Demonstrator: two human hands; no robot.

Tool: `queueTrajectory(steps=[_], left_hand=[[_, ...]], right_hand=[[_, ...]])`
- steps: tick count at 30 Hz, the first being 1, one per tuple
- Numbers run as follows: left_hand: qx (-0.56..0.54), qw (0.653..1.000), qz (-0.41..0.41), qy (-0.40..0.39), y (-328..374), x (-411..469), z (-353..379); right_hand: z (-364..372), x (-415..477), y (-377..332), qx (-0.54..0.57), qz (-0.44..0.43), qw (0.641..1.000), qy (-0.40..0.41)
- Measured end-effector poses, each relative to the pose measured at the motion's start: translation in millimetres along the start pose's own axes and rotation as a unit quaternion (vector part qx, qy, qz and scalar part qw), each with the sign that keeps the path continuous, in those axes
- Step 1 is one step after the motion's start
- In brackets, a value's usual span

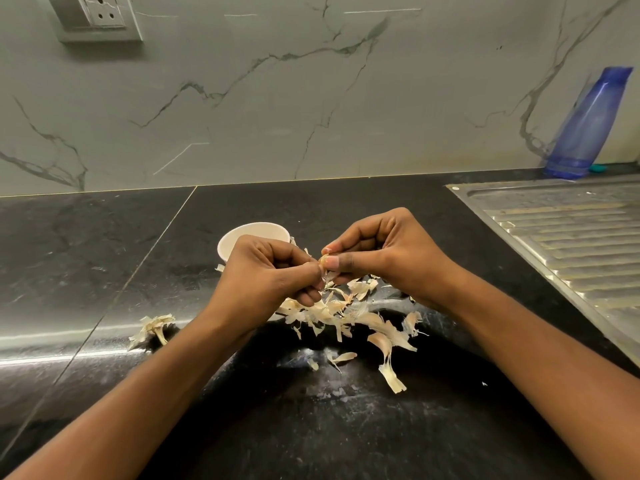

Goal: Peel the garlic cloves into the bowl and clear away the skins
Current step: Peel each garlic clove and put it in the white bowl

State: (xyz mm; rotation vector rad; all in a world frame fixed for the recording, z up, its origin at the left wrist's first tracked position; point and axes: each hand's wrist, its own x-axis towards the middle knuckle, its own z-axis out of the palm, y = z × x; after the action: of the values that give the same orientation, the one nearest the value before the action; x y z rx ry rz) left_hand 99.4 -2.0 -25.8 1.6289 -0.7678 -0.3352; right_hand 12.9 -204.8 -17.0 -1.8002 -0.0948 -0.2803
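Observation:
A small garlic clove (324, 260) is held above the black counter between both hands. My left hand (268, 275) pinches it from the left with curled fingers. My right hand (384, 258) pinches it from the right, thumb nail against the clove. Behind my left hand stands a white bowl (242, 237), partly hidden; its contents are not visible. A loose heap of pale garlic skins (346, 315) lies on the counter just below the hands. A separate skin clump with a stem (154, 329) lies further left.
A steel sink drainboard (568, 237) fills the right side of the black counter (104, 254). A blue plastic bottle (588, 123) leans against the marble wall at the back right. A wall socket (98, 15) sits at the top left.

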Motion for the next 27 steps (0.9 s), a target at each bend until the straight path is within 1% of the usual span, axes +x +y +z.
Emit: queueTrajectory(steps=[13,18,23,27], left_hand=[[-0.025,0.999,0.002,0.02,3.4,0.2,0.8],[-0.03,0.999,0.012,0.028,3.6,1.3,-0.7],[-0.035,0.999,0.009,0.031,4.1,1.6,-1.8],[-0.003,0.999,0.016,0.042,4.2,1.7,-3.8]], right_hand=[[0.8,-0.9,-1.2,0.045,0.012,0.999,0.002],[0.4,-0.9,0.5,0.104,0.043,0.994,-0.013],[-0.1,-0.6,2.1,0.118,0.059,0.991,-0.027],[-2.5,0.8,1.6,0.12,0.058,0.991,-0.02]])
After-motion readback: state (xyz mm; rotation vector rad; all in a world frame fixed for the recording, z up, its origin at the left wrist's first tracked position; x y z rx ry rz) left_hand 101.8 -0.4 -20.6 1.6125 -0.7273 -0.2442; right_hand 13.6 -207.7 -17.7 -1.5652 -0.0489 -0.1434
